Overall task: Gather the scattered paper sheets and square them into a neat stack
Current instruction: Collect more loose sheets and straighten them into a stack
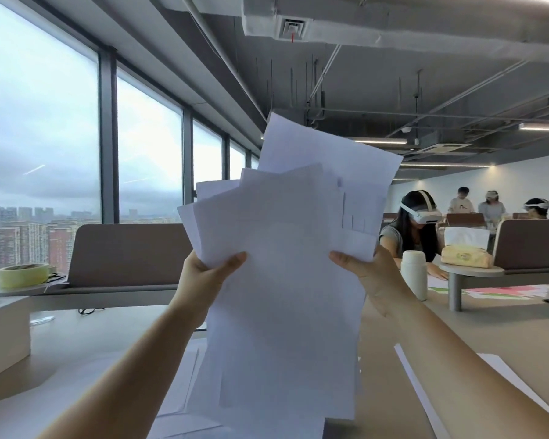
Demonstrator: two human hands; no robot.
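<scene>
A loose bundle of white paper sheets (286,264) is held upright in the air in front of me, its sheets fanned out at uneven angles with corners sticking out at the top. My left hand (208,274) grips the bundle's left edge, thumb on the front. My right hand (368,274) grips the right edge the same way. More white sheets lie flat on the table: one (178,384) under the bundle at lower left and one (501,384) at lower right, partly covered by my right forearm.
The beige table (476,331) stretches ahead. A white box (4,337) stands at left, a tape roll (23,275) on a small shelf behind it. A white bottle (414,274) and tissue box (465,251) stand at right. Several people with headsets sit beyond.
</scene>
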